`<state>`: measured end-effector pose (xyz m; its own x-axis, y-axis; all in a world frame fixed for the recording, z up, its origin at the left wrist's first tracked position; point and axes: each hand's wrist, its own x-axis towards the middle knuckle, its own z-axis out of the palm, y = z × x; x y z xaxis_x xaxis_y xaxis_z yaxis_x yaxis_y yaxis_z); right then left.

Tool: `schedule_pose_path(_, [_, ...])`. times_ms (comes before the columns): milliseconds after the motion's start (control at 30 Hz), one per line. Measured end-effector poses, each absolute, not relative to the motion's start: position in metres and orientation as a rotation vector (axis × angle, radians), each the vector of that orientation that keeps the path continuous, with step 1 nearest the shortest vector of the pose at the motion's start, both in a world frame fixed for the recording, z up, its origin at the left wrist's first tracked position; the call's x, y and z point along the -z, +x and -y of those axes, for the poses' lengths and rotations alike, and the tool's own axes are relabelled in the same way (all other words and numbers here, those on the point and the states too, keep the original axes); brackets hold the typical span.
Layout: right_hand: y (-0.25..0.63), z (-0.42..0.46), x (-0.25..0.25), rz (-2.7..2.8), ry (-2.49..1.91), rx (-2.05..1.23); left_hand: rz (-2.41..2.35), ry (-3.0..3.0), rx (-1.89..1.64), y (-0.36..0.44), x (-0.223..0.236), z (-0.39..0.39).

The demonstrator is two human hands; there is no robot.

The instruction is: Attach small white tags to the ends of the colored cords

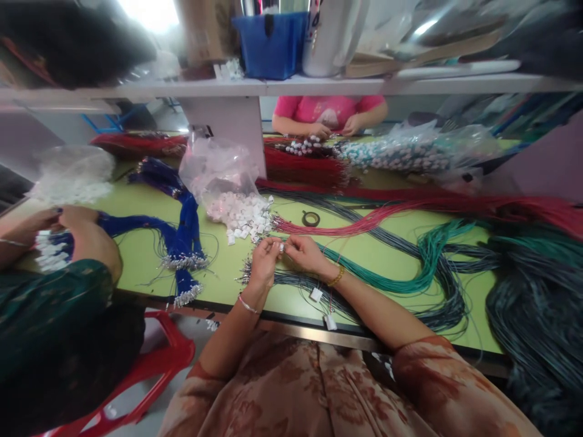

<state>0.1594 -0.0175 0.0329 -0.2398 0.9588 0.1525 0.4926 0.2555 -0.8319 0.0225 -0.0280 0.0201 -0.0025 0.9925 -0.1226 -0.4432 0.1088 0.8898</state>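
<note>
My left hand [265, 261] pinches a small white plastic connector [281, 247] between thumb and fingers. Close beside it, my right hand [306, 254] is closed in a pinch; whatever its fingertips hold is too small to make out. Under and around my hands lie bundles of wires: green wires [387, 280], grey wires [291, 279] and red wires [337, 229]. Their metal-tipped ends point left. Just beyond my left hand is a heap of white connectors [241, 212] spilling from a clear plastic bag [218, 164]. Two white connectors [316, 295] lie near the table edge below my right wrist.
A roll of tape [311, 218] lies behind my hands. Blue wire bundles [184, 224] are to the left, where a co-worker's arm [91, 233] reaches in. Overhead runs a shelf [218, 89] with a blue bin [272, 45]. Another person [330, 112] works opposite.
</note>
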Motion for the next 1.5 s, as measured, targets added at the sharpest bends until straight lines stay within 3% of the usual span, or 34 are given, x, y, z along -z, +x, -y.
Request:
schedule_pose_path(100, [0.166, 0.001, -0.034, 1.936, -1.319, -0.834, -0.949, 0.677, -1.317, 0.021, -0.016, 0.022])
schedule_pose_path(233, [0.177, -0.035, -0.033, 2.067, -1.689, -0.383, -0.934, 0.562, -1.311, 0.014, -0.011, 0.014])
schedule_pose_path(333, [0.182, -0.052, -0.028, 2.184, -1.879, -0.226, -0.93, 0.534, -1.299, 0.01, -0.008, 0.013])
schedule_pose_path(667, [0.199, -0.052, -0.038, 2.519, -1.775, -0.034, -0.874, 0.587, -1.29, 0.009, -0.013, 0.019])
schedule_pose_path(900, [0.213, -0.056, -0.038, 2.491, -1.686, -0.181, -0.868, 0.589, -1.261, 0.009, -0.015, 0.021])
schedule_pose_path(1233, [0.201, -0.065, -0.038, 2.051, -1.251, -0.744, -0.857, 0.557, -1.25, 0.011, -0.014, 0.021])
schedule_pose_path(1500, [0.177, -0.059, -0.039, 1.957, -1.272, -0.804, -0.85, 0.554, -1.263, 0.011, -0.014, 0.022])
